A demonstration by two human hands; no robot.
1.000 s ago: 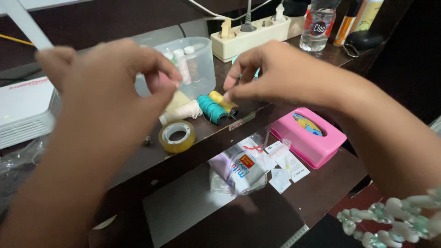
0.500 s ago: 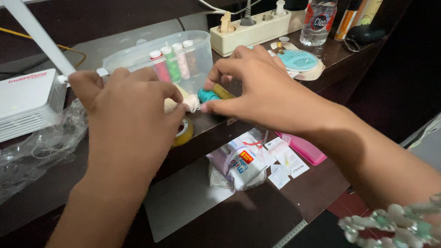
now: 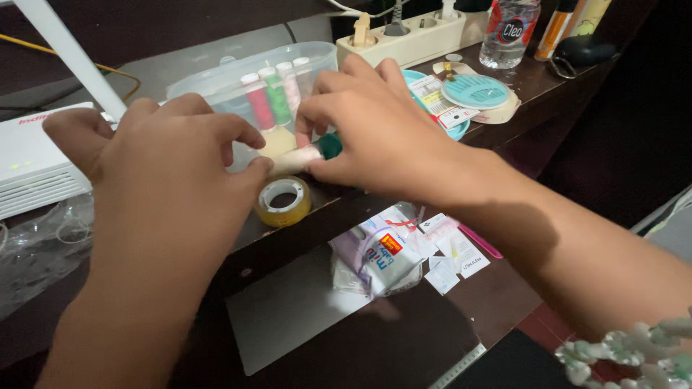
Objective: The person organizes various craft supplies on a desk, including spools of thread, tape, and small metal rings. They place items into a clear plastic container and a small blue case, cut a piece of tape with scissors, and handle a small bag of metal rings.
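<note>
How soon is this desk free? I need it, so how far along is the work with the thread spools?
Done: several spools stand upright in the clear tub. In hand: the right hand grips a cream spool beside a teal spool, with the left hand pinching at its end. Not yet in the tub: those two spools, lying by the tape roll.

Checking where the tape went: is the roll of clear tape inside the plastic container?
No, the tape roll lies flat on the desk in front of the plastic container, below the hands.
</note>
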